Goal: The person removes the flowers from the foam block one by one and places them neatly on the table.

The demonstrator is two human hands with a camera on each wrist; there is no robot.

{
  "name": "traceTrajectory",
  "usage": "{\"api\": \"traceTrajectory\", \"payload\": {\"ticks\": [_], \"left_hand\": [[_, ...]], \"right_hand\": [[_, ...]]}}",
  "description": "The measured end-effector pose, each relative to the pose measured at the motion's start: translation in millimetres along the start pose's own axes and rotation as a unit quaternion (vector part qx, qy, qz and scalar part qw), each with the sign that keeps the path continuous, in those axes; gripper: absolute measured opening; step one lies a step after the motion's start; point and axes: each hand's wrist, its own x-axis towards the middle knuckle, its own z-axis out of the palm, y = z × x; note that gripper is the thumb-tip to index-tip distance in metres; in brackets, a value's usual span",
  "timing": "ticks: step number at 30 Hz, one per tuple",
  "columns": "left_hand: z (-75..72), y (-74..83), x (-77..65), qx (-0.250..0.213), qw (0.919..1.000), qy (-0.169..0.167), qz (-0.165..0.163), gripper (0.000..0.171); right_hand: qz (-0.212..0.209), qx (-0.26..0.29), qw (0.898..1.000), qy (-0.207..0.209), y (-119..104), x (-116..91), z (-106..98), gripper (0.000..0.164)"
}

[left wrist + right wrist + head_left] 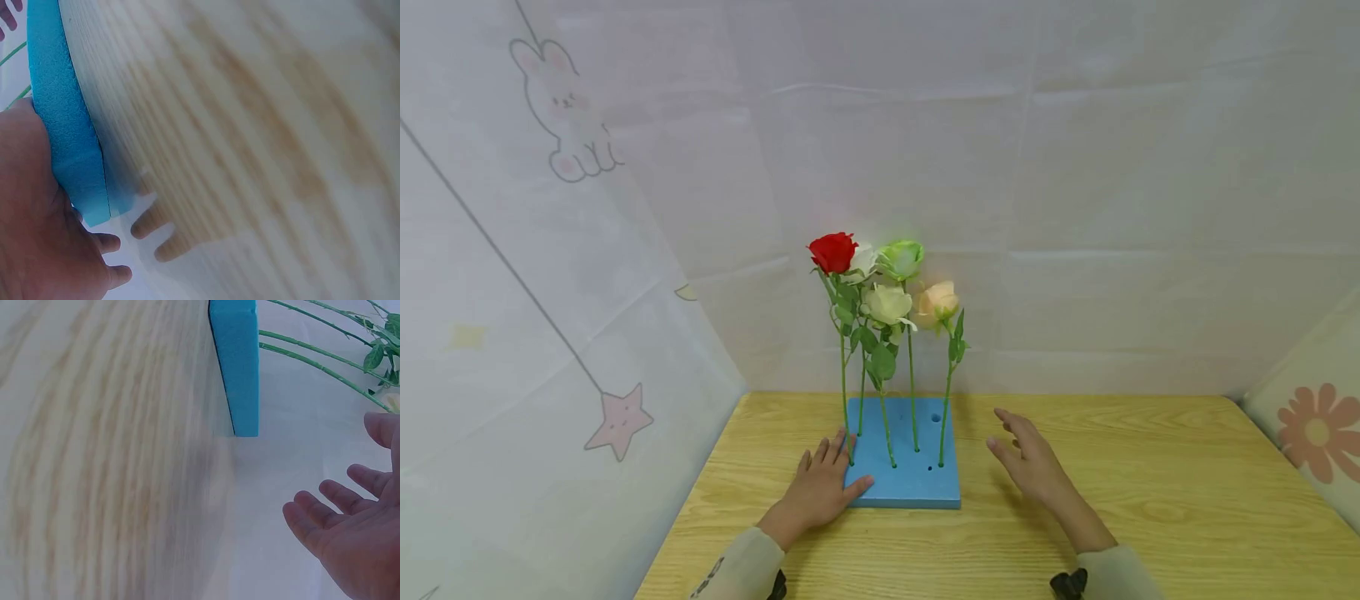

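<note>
Peach rose [937,302] stands nearly upright in the foam block's [902,493] right side, nearer right hand [1036,467] than left hand [817,490], both with fingers apart.

The wood-grained surface [1150,467] looks smooth and glossy, with reflections; the block [917,490], matt, finely pitted foam; the roses [832,252], soft cloth-like petals [888,305] on plastic-looking stems [306,359]; the backdrop [1075,175], creased matt cloth
</note>
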Motion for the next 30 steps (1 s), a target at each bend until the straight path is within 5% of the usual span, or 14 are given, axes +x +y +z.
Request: {"api": "traceTrajectory", "payload": {"ticks": [30], "left_hand": [[3.8, -2.2, 1.7, 0.009, 0.9999, 0.008, 0.006, 0.087]], "right_hand": [[0.099, 0.156, 0.983, 0.007, -3.9, 17.7, 16.2, 0.054]]}}
